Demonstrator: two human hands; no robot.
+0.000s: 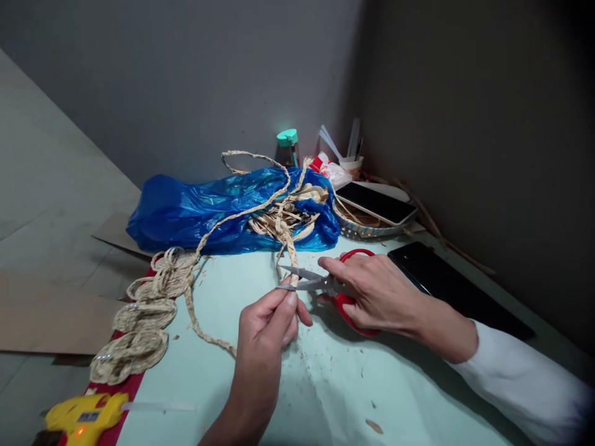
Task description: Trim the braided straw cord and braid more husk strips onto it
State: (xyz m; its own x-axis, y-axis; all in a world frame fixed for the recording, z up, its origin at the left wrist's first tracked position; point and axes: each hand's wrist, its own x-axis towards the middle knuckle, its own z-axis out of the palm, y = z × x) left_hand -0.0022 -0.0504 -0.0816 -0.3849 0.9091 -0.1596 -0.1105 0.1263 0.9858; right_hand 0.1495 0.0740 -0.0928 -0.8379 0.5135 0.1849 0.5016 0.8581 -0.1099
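A braided straw-coloured cord (pixel 291 249) runs down from a blue plastic bag (pixel 199 210) into my left hand (pixel 269 322), which pinches it between thumb and fingers. My right hand (pixel 376 291) has its fingers through the red handles of a pair of scissors (pixel 312 280). The scissor blades are parted, one on either side of the cord, just above my left fingertips. Another stretch of thin braid (pixel 204 334) loops from the bag across the table and passes behind my left wrist. Dry plant strips (pixel 274 223) spill from the bag's mouth.
Coiled braid pieces (pixel 144 316) lie along the left edge, near a yellow glue gun (pixel 86 418) with a lit orange light. At the back right, a phone (pixel 376 202) rests on a basket (pixel 367 231). A black flat device (pixel 455 291) lies beyond my right forearm. Scraps dot the table (pixel 204 384).
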